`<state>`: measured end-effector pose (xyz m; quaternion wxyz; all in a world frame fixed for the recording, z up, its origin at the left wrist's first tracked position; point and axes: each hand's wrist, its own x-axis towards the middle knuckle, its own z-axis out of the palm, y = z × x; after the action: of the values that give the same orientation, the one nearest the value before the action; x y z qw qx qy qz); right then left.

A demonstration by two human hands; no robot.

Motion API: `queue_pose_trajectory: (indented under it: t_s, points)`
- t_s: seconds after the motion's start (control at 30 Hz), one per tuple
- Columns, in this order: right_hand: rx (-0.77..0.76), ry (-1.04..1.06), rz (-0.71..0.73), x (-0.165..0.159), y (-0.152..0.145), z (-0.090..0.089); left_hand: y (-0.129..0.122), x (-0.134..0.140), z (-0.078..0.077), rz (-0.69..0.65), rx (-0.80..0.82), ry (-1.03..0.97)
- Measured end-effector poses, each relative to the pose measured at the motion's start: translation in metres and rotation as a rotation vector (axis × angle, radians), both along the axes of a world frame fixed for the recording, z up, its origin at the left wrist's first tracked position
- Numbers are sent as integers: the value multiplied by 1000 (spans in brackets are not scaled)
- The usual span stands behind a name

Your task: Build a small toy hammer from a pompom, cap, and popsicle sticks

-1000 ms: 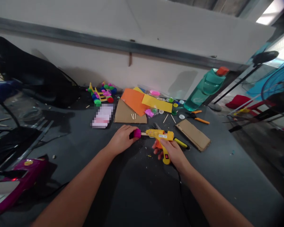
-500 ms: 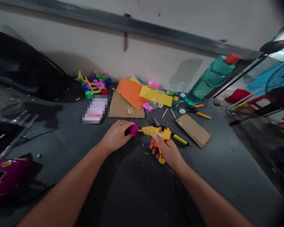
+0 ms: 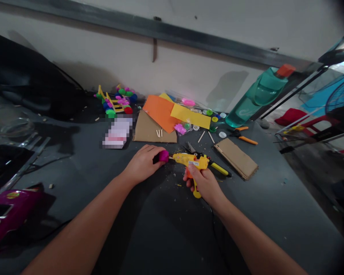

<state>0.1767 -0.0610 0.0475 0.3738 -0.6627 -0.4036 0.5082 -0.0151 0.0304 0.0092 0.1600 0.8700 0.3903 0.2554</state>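
Note:
Between its thumb and fingers, my left hand (image 3: 141, 163) grips a small magenta object (image 3: 163, 156), perhaps a bottle cap; part of it is hidden by the fingers. My right hand (image 3: 203, 181) is wrapped round the handle of a yellow glue gun (image 3: 186, 158), with fingers at its orange trigger. The nozzle points left and meets or nearly meets the magenta piece. A black cord runs down from the gun's handle. Just behind the gun lie a cutting tool with dark blades (image 3: 191, 147) and a yellow-handled tool (image 3: 219, 169), partly covered by it.
Cardboard (image 3: 153, 133) under orange paper (image 3: 160, 112) lies behind my hands, with short sticks on it. Coloured caps (image 3: 215, 119), orange-handled pliers (image 3: 246, 140), stacked cardboard (image 3: 236, 158) and a tall teal bottle (image 3: 255, 97) are to the right. Colourful toy-like assemblies (image 3: 116, 101) stand back left.
The view has shifted slightly, so everything sits a little further right. Both hands keep their grips, and the nozzle remains by the magenta piece.

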Motion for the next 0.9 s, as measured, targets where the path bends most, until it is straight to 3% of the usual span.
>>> queue_pose_trajectory:
  t_s: [0.9]
  points:
    - [-7, 2, 31, 4, -4, -2, 0, 0, 1, 3, 1, -6]
